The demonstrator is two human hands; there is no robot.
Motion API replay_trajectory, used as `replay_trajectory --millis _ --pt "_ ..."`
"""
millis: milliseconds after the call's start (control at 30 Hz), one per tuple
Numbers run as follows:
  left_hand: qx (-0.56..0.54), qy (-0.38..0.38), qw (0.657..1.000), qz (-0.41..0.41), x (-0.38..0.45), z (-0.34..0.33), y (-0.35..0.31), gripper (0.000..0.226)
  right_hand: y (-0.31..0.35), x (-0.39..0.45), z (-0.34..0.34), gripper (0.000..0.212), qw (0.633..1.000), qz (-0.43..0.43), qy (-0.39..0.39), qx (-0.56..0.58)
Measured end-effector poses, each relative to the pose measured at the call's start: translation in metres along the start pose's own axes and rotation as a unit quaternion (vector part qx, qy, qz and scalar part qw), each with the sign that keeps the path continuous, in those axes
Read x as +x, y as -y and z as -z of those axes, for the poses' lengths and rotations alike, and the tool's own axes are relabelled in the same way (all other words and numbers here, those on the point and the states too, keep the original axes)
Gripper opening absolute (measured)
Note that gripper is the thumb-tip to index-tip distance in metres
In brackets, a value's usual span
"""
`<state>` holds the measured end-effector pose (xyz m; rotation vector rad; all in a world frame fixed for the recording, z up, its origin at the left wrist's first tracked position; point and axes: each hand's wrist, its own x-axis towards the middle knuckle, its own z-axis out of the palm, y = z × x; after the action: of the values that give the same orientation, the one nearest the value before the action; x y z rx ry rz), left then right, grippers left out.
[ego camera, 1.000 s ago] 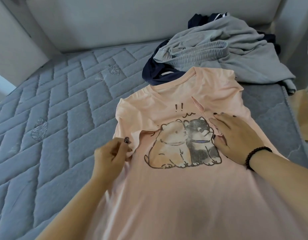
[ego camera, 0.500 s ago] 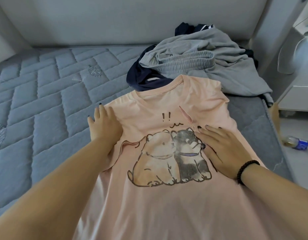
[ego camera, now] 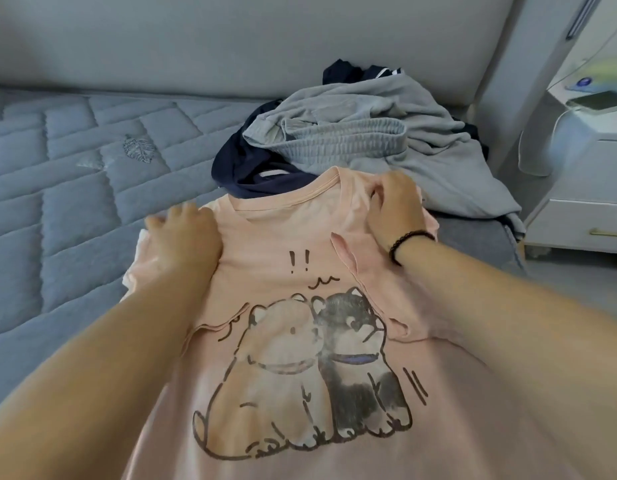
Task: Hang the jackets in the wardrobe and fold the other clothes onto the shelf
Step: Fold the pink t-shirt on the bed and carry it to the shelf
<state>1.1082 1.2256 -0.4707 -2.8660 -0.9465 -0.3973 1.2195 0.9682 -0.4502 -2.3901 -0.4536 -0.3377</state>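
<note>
Soft, even daylight covers the pink T-shirt (ego camera: pixel 283 306), brightest to its right, where the white nightstand (ego camera: pixel 584 202) blows out into glare. Shadows around the shirt are faint. Wide-angle bending curves the frame edges, and the left hand (ego camera: pixel 186 233) is motion-blurred at the fingertips.

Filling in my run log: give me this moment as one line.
stage: smoothing pink T-shirt on mattress | left hand: flat on shoulder | right hand: gripping other shoulder | grey clothes pile: unfolded

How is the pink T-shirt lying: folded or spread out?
Spread out: the pink T-shirt lies print-up on the mattress, with creases and tucked sleeves only.
</note>
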Motion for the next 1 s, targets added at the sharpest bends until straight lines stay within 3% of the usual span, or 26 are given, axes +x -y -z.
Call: replay_trajectory --millis 100,200,267,400,500,633,800,900,1000 --pt "-0.1 -0.085 0.991 -0.001 0.002 -0.009 0.006 0.023 -0.014 -0.003 -0.023 0.019 0.989 0.105 -0.038 -0.099" --pt "-0.132 -0.055 0.99 -0.006 0.012 -0.014 0.005 0.039 -0.012 0.01 -0.031 0.038 0.977 0.179 -0.016 -0.112" --pt "-0.13 -0.045 0.99 -0.015 0.013 -0.017 0.006 0.042 -0.011 0.013 -0.033 0.047 0.979 0.165 0.038 -0.115" --pt "-0.212 -0.088 0.973 -0.017 -0.003 -0.005 0.002 0.039 -0.014 0.008 -0.031 0.028 0.976 0.148 -0.005 -0.157" --pt "-0.236 -0.033 0.971 -0.013 -0.032 0.008 0.013 0.033 -0.017 0.007 -0.033 0.022 0.979 0.16 -0.022 -0.127" --pt "-0.21 -0.092 0.965 -0.13 -0.093 0.014 0.035 0.011 -0.028 0.011 -0.035 0.025 0.972 0.183 -0.015 -0.148" --pt "-0.219 -0.073 0.969 -0.09 -0.094 0.017 0.028 0.015 -0.018 -0.004 -0.025 0.033 0.968 0.226 0.0 -0.107" --pt "-0.237 -0.101 0.963 -0.079 -0.102 0.02 0.027 0.015 -0.012 -0.03 -0.006 0.041 0.955 0.24 0.046 -0.167" --pt "-0.233 -0.073 0.967 -0.075 -0.1 0.019 0.029 0.014 -0.011 -0.064 0.014 0.017 0.933 0.254 0.058 -0.248"
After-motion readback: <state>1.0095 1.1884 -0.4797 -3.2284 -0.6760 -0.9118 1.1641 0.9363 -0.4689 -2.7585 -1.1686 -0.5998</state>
